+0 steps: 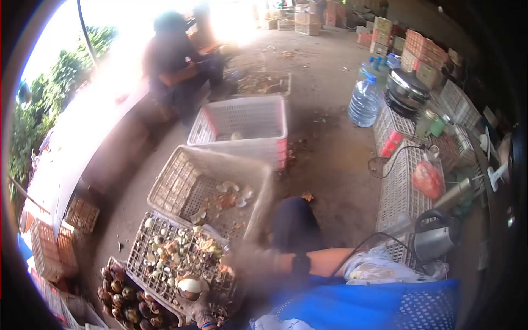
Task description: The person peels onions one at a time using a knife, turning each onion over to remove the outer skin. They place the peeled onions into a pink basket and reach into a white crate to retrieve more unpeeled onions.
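My left hand, in a glove with a coloured cuff, is at the bottom edge, partly cut off. It appears closed on a round bulb, white on top and brown below, which looks like an onion. My right hand reaches in from the right with a dark band at the wrist. Motion smears its fingers, so what they hold cannot be told. Under both hands lies an upturned plastic crate strewn with pale trimmings. Dark brown bulbs fill a container at lower left.
Beyond stand a crate with skins inside and a white crate holding one pale bulb. Another person sits at the back left. On the right are crates, a water bottle, a pot and a kettle.
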Motion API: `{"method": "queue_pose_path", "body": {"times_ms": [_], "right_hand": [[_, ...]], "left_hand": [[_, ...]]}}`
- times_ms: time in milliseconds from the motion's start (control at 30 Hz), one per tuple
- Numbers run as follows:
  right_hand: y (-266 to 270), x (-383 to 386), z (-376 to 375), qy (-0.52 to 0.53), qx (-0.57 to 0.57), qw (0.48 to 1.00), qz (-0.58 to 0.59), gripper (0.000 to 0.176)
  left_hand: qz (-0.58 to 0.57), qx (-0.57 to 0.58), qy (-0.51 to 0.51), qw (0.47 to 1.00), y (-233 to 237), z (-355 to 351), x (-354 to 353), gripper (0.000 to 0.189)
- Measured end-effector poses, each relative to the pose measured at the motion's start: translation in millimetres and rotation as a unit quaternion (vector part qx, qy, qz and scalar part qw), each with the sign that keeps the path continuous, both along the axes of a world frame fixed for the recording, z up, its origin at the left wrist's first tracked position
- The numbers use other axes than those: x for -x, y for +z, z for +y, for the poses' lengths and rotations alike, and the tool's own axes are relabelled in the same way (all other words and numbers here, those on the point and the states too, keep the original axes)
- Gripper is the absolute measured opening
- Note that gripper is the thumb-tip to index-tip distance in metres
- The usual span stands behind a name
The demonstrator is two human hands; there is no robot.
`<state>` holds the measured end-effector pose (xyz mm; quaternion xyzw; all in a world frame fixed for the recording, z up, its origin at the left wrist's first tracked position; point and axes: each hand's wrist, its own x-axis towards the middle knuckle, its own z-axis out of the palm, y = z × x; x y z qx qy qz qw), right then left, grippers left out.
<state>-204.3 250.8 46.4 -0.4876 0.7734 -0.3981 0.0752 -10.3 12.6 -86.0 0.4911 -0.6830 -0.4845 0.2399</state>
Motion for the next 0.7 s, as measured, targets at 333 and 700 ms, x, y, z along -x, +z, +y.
{"method": "queue_pose_path", "body": {"times_ms": [333, 700], "right_hand": [[-49.2, -6.6, -16.1, 0.018, -0.170, 0.985, -0.038, 0.031], [-14.5, -45.6, -84.7, 0.028, -0.246, 0.938, -0.244, 0.041]], "left_hand": [[0.021, -0.011, -0.058, 0.998, 14.3, 21.4, -1.6, 0.077], [-0.018, 0.145, -0.008, 0.989, 58.3, 16.0, -6.1, 0.101]]}}
